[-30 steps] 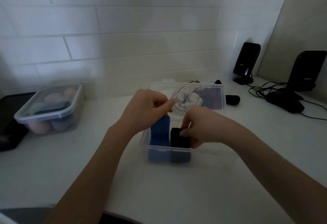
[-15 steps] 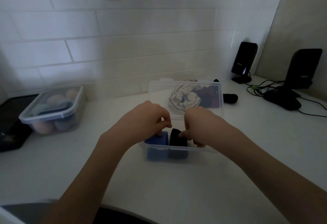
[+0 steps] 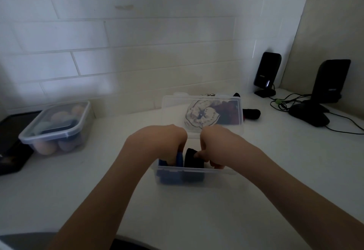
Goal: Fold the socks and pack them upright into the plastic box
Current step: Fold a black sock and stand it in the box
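Clear plastic box (image 3: 197, 178) stood on the white counter (image 3: 275, 170), my left hand (image 3: 157, 141) curled around the blue sock (image 3: 179, 160) at its left end, black sock (image 3: 194, 161) upright beside, my right hand (image 3: 218, 143) pinching it.

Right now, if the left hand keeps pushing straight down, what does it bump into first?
Probably the blue sock: the left hand has its fingers reaching down into the plastic box on and around it. Below that, likely the box floor, though depth is unclear.
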{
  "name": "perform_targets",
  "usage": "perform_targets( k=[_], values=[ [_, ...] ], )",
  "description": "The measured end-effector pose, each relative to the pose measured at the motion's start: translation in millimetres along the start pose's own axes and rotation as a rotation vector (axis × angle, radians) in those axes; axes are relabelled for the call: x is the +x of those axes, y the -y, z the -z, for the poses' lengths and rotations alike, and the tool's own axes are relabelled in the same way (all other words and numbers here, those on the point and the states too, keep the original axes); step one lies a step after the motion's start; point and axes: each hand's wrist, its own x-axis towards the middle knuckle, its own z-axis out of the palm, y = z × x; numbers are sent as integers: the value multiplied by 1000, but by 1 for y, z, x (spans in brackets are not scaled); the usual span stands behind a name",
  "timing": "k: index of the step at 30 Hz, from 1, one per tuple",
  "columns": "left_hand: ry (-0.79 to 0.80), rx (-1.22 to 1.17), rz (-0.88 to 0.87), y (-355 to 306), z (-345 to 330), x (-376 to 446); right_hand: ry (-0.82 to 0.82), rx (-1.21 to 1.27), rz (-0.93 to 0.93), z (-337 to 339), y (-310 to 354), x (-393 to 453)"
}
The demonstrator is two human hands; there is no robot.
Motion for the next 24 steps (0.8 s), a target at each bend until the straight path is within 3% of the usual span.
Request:
perform_targets(
  k=[2,4,6,10,13,16,19,24],
  values=[
    [-103,18,7,1,5,-10,3,19,-2,0,0,-1],
    [-311,58,14,5,10,-15,-2,28,1,0,-1,-2],
    [-506,-53,-22,9,8,-14,-13,42,20,-1,0,-1],
    [-513,-394,-125,12,-22,-14,-25,99,-10,-5,0,4],
    [-678,-559,-184,14,-44,-19,33,354,-63,5,-4,1],
    [-885,-576,-240,15,-53,-15,129,669,-37,19,-1,-6],
    [-992,-567,-295,12,-56,-13,238,903,-36,21,4,-8],
    [-1135,-503,-265,13,-60,-16,243,914,-39,17,5,-6]
  ],
)
